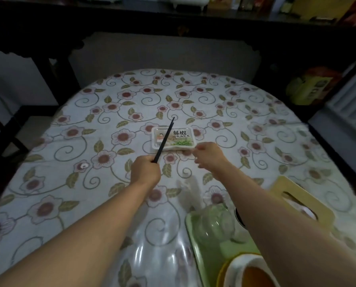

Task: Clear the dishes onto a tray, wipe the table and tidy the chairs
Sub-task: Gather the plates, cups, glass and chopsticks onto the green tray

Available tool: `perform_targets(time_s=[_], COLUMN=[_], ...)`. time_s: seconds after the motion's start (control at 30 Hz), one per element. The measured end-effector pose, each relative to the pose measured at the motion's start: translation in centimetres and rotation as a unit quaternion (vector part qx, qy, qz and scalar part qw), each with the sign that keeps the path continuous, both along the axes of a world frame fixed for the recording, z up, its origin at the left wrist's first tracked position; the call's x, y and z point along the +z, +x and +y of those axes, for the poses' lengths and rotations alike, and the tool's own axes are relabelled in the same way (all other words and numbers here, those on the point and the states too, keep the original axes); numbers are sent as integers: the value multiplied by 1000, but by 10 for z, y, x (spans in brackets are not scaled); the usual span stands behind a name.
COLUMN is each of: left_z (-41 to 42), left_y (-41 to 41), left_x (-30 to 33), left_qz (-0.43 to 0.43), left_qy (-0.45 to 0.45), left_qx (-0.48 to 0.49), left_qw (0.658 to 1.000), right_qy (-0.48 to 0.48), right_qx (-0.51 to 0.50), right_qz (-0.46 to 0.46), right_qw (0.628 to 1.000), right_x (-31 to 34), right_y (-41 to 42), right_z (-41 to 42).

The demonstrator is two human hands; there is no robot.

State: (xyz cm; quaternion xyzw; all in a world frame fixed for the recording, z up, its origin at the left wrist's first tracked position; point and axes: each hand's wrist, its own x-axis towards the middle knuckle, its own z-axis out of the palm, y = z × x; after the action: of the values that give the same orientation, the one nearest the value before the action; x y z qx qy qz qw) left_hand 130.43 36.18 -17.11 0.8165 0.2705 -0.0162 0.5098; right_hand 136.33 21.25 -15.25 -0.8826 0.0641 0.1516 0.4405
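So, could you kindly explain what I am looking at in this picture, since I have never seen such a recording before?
There is no machine here: a camera worn on a person's head looks down at their two bare arms over a table with a flowered cloth. The left hand grips a pair of dark chopsticks. The right hand pinches the near edge of a white sealed food packet with printed characters. Nearest the person sits a pale green tray holding a clear glass dish and a white bowl with orange contents.
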Motion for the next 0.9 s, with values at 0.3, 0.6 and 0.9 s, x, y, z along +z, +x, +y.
perform_targets(time_s=[0.3, 0.6, 0.9], left_z=[-70, -141, -176], left_y=[-98, -150, -185], left_x=[22, 25, 0], left_qz=[-35, 0, 82], left_qy=[-38, -49, 92], left_qx=[-108, -180, -49], left_qw=[993, 982, 991], right_qy=[98, 74, -126], right_qx=[-62, -59, 2], right_qz=[51, 91, 71], right_qw=[992, 991, 990], right_x=[30, 23, -1], right_y=[-101, -152, -169], right_z=[-21, -105, -229])
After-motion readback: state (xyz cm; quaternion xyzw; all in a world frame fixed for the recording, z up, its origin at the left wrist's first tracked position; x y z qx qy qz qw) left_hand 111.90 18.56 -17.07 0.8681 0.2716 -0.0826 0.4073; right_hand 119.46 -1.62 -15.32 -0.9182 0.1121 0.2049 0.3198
